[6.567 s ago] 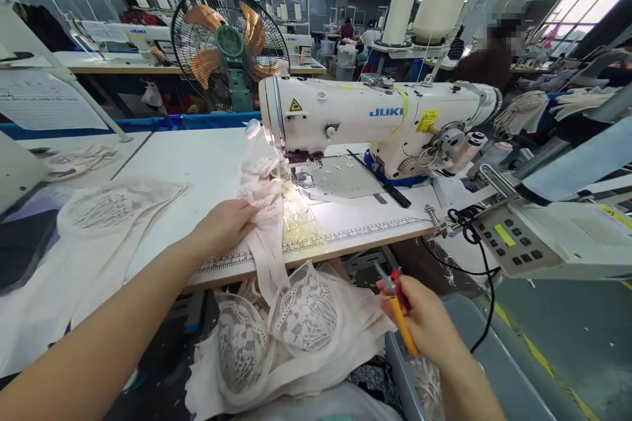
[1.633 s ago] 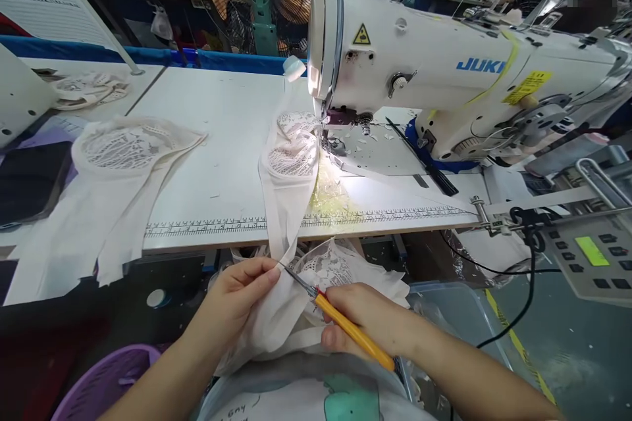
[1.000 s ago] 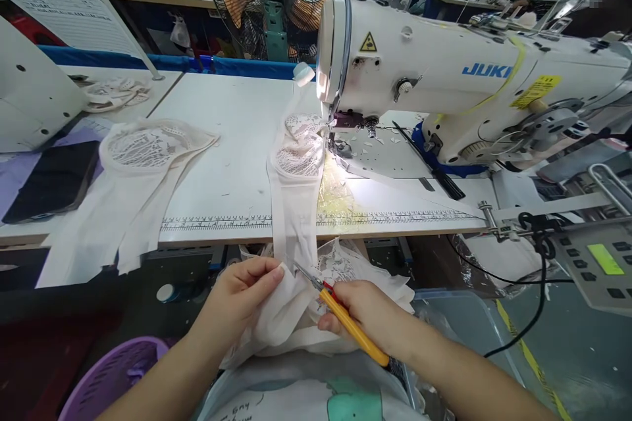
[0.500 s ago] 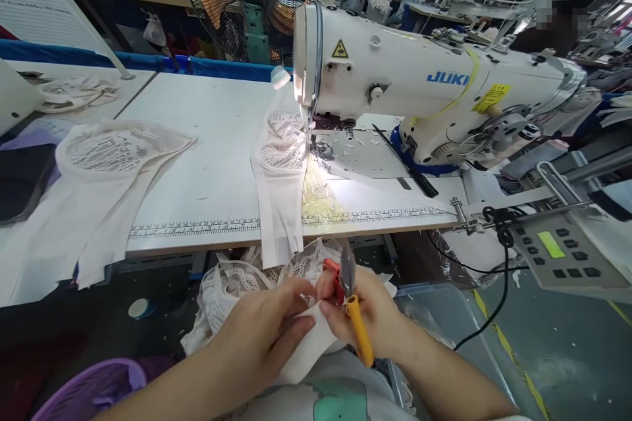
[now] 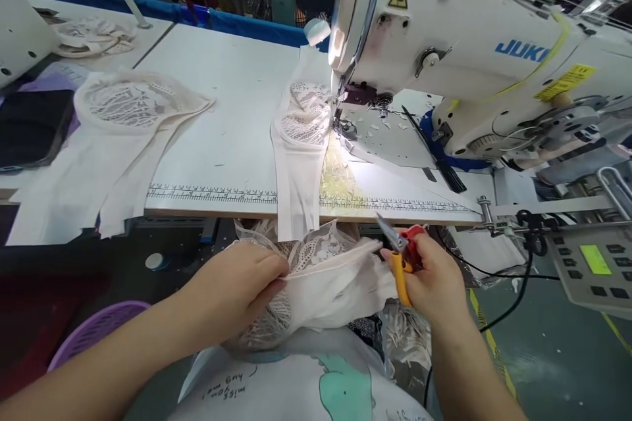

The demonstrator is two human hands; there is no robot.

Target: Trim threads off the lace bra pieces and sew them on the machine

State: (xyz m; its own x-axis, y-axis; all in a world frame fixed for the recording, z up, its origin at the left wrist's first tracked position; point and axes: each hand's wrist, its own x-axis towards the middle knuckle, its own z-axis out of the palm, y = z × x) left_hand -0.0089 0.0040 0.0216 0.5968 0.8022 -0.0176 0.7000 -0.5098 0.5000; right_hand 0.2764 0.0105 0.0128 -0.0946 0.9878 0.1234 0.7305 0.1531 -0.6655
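A white lace bra [image 5: 336, 293] is stretched across my lap between my two hands. My left hand [image 5: 241, 283] is closed in a pinch on the edge of its band. In my right hand [image 5: 437, 279], I hold a pair of scissors [image 5: 399, 270] with one red and one yellow handle. Their blades point up and left, just above the bra's right end. That end lies against my right fingertips; whether they grip it too I cannot tell. Another lace bra piece [image 5: 301, 177] lies beside the needle, its lower end hanging over the table edge.
The sewing machine [image 5: 459, 33] stands over the table [image 5: 232, 125], with black tweezers [image 5: 439, 158] on its bed. A lace bra [image 5: 123, 108] and a dark phone [image 5: 34, 128] lie at left. Below are a purple basket [image 5: 93, 329] and, at right, a control panel [image 5: 592, 270].
My hands have moved apart, and the bra is now spread between them. The scissors went right with my right hand. The view has tilted down and closer to the table.
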